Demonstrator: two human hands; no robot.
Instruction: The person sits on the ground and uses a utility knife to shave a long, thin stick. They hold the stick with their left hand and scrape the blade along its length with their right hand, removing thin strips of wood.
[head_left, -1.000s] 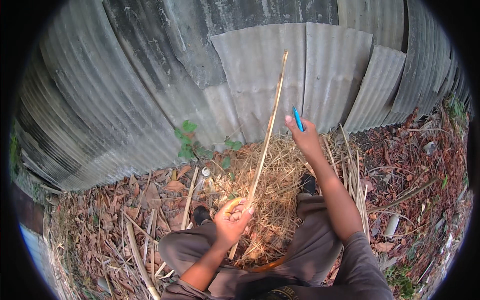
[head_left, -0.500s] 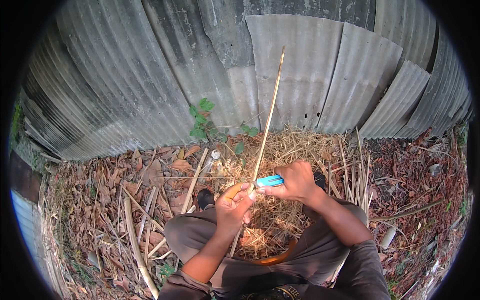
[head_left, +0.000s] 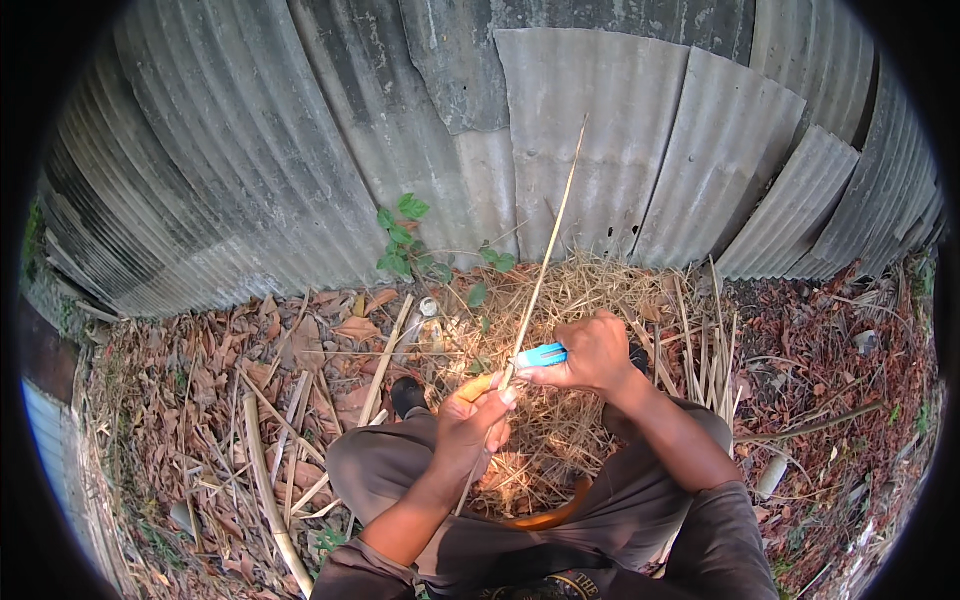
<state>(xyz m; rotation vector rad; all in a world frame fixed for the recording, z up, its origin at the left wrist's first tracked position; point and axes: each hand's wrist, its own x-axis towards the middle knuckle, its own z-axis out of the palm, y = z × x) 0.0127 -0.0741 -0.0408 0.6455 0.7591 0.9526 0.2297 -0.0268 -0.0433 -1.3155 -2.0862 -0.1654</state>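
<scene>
The bare left hand (head_left: 470,420) grips a long, thin, straw-coloured strip (head_left: 541,270), slanting before grey corrugated sheets (head_left: 600,150); the bare right hand (head_left: 592,355) (just beside it) clasps a bright-blue-handled cutter (head_left: 541,356) at the strip.

A bright blue tool (head_left: 543,356) is standing out against a straw-yellow strip (head_left: 547,252).
The finger wrap (head_left: 474,388) is showing yellow-orange, the trousers (head_left: 385,465) are looking grey-brown, and the straw (head_left: 565,435) is glowing pale gold. The plant (head_left: 398,262) is showing green; the leaf litter (head_left: 240,345) is ranging from brown to reddish; the corrugated sheets (head_left: 590,120) are carrying ridged grey stripes with darker stains.
</scene>
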